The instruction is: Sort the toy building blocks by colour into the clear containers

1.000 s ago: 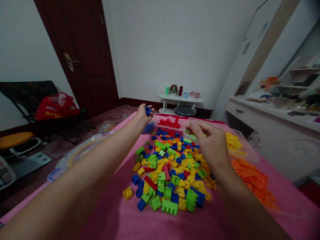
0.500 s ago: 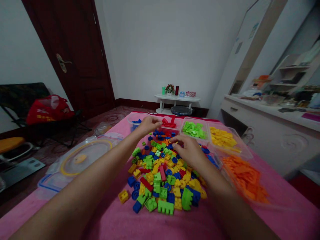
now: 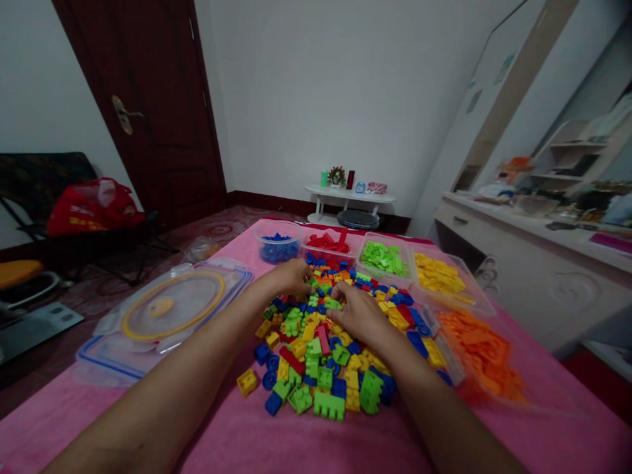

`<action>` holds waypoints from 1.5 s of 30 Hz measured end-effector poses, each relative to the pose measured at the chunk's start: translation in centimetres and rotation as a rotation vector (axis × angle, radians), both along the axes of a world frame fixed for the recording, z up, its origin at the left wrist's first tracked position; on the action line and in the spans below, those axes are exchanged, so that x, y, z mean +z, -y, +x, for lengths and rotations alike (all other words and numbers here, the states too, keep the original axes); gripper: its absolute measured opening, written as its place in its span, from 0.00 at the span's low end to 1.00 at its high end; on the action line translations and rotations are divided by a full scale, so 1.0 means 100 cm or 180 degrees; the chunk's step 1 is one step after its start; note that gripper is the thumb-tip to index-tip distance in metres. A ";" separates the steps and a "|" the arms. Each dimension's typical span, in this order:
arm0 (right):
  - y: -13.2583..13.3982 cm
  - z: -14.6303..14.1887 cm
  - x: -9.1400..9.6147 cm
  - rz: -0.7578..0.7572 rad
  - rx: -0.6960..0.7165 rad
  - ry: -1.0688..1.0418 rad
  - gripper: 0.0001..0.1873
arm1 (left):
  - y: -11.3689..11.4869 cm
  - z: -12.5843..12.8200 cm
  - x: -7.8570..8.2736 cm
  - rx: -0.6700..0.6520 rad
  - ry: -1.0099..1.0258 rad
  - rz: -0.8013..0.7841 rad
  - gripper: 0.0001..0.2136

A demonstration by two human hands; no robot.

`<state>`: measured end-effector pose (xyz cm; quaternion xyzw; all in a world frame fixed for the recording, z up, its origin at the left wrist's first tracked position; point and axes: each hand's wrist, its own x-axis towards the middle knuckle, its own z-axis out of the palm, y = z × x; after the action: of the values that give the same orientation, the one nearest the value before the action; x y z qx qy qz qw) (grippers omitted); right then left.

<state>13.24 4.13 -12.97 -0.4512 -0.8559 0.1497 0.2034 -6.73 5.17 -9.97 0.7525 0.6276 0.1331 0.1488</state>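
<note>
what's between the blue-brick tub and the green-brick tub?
The red-brick tub, in the head view: it stands in the far row, between the blue-brick tub and the green-brick tub.

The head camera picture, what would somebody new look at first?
Probably the big, colourful heap of toy bricks in the middle of the pink cloth, with the left hand and right hand at its far part. Next, maybe the bright orange bricks to the right of the heap, or the red bag over on the far left.
</note>
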 end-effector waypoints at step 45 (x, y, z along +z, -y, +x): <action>0.026 -0.019 0.031 -0.3861 -0.0240 -0.4400 0.10 | 0.034 0.055 0.049 -0.0325 0.3546 0.1038 0.14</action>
<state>11.34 1.57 -9.87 -0.3184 -0.3035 0.8026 0.4029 -1.22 1.72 -5.12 0.6115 0.3891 0.5964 0.3449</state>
